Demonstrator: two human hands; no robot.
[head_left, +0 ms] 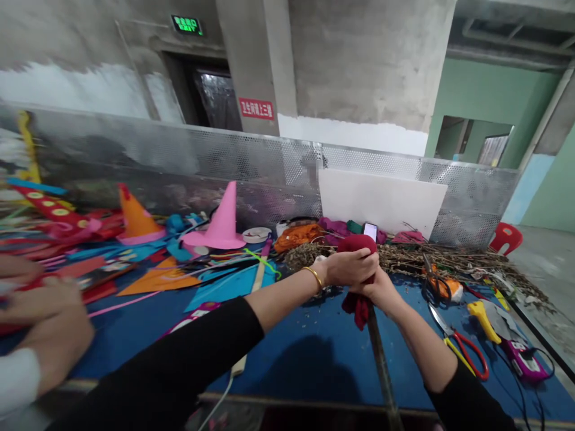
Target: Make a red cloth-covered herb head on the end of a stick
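A dark red cloth (357, 244) is bunched around the upper end of a long thin stick (381, 359), which slants down past the table's front edge. My left hand (350, 267), with a gold bangle at the wrist, wraps its fingers over the cloth from the left. Just below it, my right hand (381, 292) closes around the cloth and the stick's upper part. A loose tail of red cloth hangs under my hands. Behind them stands a lit phone (371, 231), and a heap of dry twigs (404, 258) lies beyond on the blue table (314, 359).
Red-handled scissors (469, 354), black scissors (436, 286), a yellow-handled tool (484, 321) and a purple device (525, 361) lie right. Pink (224, 224) and orange (137, 218) cone hats stand left. A co-worker's hands (49, 311) are at far left. A white board (381, 200) leans behind.
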